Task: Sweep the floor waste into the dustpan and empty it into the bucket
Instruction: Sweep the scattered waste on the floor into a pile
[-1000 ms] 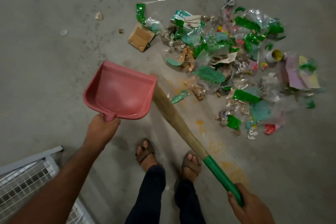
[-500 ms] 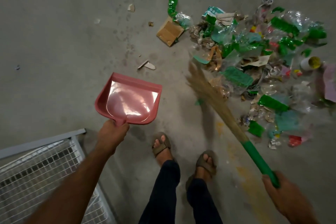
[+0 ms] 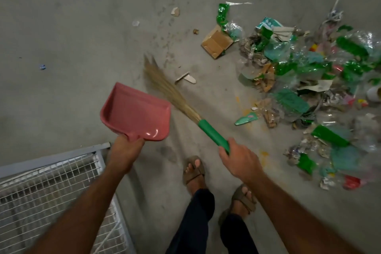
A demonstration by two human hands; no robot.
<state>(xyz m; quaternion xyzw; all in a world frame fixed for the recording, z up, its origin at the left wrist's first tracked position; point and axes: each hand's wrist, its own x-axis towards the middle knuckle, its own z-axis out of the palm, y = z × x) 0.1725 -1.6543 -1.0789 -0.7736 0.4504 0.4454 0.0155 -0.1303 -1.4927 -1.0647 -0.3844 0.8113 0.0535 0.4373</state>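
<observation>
Left hand [image 3: 126, 150]: fingers curled round the short handle of a pink dustpan [image 3: 137, 113]. The pan is tilted, its open mouth pointing up and away from the hand; nothing lies in it.

Right hand [image 3: 240, 160]: clenched round the green grip of a broom [image 3: 175, 97]. The grip runs up and left from the fist; the straw bristles fan out beyond it, passing just beside the right edge of the dustpan and ending ahead of the left hand. Bristle tips are blurred, so contact with the floor cannot be told.

Waste pile [image 3: 309, 88]: spread on the grey concrete floor [image 3: 82, 27], ahead and to the right of the right hand, well apart from the dustpan. Contents: green wrappers, clear plastic bags, crumpled paper, red and yellow bits.

Cardboard piece [image 3: 216, 44]: flat, brown, at the near-left edge of the pile, ahead of the right hand.

White scrap [image 3: 185, 78]: alone on the floor, just right of the bristles, between broom and pile.

Small chips and dust: scattered ahead of both hands.

Wire-mesh cage [image 3: 49, 192]: grey frame, below and to the left of the left hand, beside the left forearm.

Feet in brown sandals [image 3: 194, 169], dark trousers above: between and below the two hands.
</observation>
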